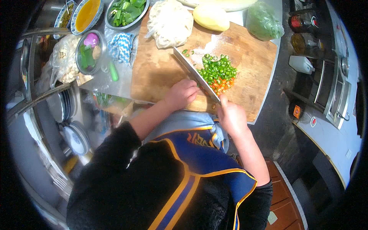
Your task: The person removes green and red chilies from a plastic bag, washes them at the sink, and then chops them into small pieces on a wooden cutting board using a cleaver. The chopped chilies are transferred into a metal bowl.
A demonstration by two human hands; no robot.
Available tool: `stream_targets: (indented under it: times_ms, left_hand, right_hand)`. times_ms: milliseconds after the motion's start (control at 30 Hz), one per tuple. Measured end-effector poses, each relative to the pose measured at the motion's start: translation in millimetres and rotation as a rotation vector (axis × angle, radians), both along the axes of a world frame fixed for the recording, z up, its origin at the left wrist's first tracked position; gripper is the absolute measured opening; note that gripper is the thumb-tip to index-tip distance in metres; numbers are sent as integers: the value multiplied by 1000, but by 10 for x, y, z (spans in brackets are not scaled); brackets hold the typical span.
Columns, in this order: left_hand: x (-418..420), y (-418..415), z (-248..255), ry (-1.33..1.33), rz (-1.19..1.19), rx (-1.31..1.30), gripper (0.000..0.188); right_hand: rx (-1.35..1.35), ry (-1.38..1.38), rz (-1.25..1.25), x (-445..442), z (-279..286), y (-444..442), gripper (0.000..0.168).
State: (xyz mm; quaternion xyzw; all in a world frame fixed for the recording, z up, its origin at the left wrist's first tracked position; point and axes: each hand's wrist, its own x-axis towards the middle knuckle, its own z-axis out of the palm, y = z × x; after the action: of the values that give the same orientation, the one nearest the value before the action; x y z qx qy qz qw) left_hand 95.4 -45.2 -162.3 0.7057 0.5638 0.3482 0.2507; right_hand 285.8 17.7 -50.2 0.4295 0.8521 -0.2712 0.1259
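Note:
My right hand [232, 115] grips the handle of a kitchen cleaver [192, 70], whose long blade slants across a wooden chopping board [250, 57]. Left of the blade, my left hand [184, 93] rests on the board with its fingers curled. Small green and red bits show between its fingertips and the steel; what lies under the fingers is hidden. Just right of the blade is a heap of sliced green chillies [220, 67], with orange-red chilli slices [222, 84] at its near side. A few stray green slices [187, 53] lie beyond the blade.
A plastic bag of pale food [171, 24], a peeled potato [211, 17] and a bag of greens [264, 21] line the board's far side. Leftward are a metal bowl of cut green vegetables [128, 13], a checked cloth [120, 47] and a clear bowl with a purple onion [91, 40].

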Motion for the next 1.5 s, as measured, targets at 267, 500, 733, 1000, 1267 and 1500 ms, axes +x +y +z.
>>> stream_targets:
  times_ms: [267, 500, 733, 1000, 1267, 1500]
  left_hand:
    - [-27, -41, -52, 133, -57, -8, 11]
    - [-18, -1, 21, 22, -42, 32, 13]
    - [-16, -92, -113, 110, -21, 31, 14]
    - [-19, -90, -64, 79, -2, 92, 14]
    - [17, -76, -65, 63, 12, 50, 14]
    - [-29, -129, -73, 109, -25, 68, 16]
  right_hand:
    - [-8, -121, 100, 64, 116, -115, 19]
    - [-1, 11, -3, 33, -6, -30, 21]
    - [-23, -119, 47, 63, 113, -128, 17]
    - [-49, -23, -20, 88, 81, -84, 17]
    - [11, -112, 27, 5, -24, -147, 17]
    - [-29, -36, 40, 113, 137, -104, 15]
